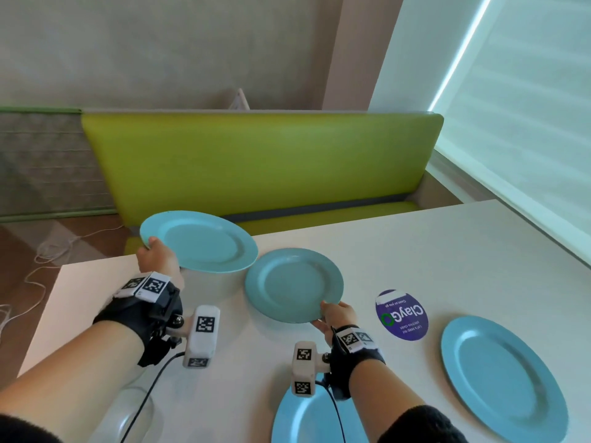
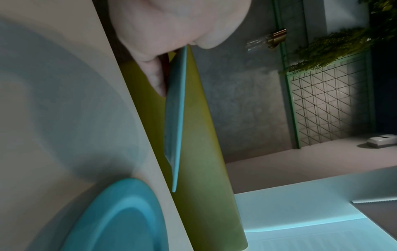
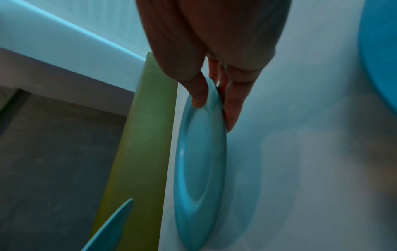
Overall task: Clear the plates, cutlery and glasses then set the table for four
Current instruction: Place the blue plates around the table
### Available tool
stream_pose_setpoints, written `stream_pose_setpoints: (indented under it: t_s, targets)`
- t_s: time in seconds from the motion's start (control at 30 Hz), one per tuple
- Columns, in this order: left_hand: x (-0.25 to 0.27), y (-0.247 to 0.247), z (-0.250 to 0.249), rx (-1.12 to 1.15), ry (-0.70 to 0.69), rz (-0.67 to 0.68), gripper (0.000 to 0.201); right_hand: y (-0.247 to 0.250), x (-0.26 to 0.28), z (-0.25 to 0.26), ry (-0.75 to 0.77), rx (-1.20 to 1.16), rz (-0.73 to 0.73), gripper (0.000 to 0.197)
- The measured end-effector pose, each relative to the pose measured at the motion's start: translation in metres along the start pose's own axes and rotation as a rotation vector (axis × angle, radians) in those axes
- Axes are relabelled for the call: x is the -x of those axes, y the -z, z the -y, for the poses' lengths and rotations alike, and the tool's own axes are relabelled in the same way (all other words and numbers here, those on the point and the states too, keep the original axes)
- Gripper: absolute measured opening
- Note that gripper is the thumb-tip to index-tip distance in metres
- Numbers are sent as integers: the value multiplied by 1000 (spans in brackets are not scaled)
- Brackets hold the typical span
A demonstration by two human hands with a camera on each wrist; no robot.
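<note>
Two blue plates are held above the white table (image 1: 447, 251). My left hand (image 1: 156, 254) pinches the near-left rim of one blue plate (image 1: 200, 239), which hangs over the table's far edge; it shows edge-on (image 2: 176, 118) in the left wrist view. My right hand (image 1: 335, 314) pinches the near-right rim of a second blue plate (image 1: 292, 284), thumb on top and fingers (image 3: 233, 108) underneath, the plate (image 3: 199, 163) just above the table. Two more blue plates lie flat: one at the right (image 1: 502, 375), one at the near edge (image 1: 307, 420).
A round purple ClayGo sticker (image 1: 402, 314) is on the table between the plates. A green bench seat (image 1: 256, 164) runs behind the table's far edge. A window blind (image 1: 527, 107) lies to the right. Cables trail on the floor (image 1: 48, 251) at left.
</note>
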State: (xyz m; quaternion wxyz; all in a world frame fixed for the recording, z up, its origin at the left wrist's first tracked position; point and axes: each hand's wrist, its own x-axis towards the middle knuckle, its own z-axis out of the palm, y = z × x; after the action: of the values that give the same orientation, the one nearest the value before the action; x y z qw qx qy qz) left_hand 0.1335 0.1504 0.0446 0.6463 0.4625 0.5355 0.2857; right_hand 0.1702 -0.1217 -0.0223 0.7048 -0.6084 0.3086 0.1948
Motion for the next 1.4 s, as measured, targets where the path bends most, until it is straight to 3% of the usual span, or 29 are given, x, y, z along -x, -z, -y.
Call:
stream_pose_setpoints:
  t_s: [0.2,0.5,0.63,0.77,0.97,1.17,1.3,1.4]
  targets:
    - [12,-2,-7,71,73,120,43,-18,-3,-8,-56,103,29,34]
    - [13,-1,-3,28,76,188,41,-25,-19,-7,1,151,16,37]
    - [13,0,-3,13,70,204,41,-24,-18,-8,-8,216,-18,48]
    - [19,-4,-2,-6,85,253,42,-21,-11,0,75,334,-76,48]
    - [43,-25,15,-105,109,400,41,-22,24,26,53,97,204,30]
    - [88,-56,40,-223,123,604,35,22,19,50,56,-69,181,16]
    - [115,-75,49,-272,204,767,21,66,1,67,58,-142,95,22]
    - [127,-89,52,-373,183,776,19,99,-15,83,74,-147,5,32]
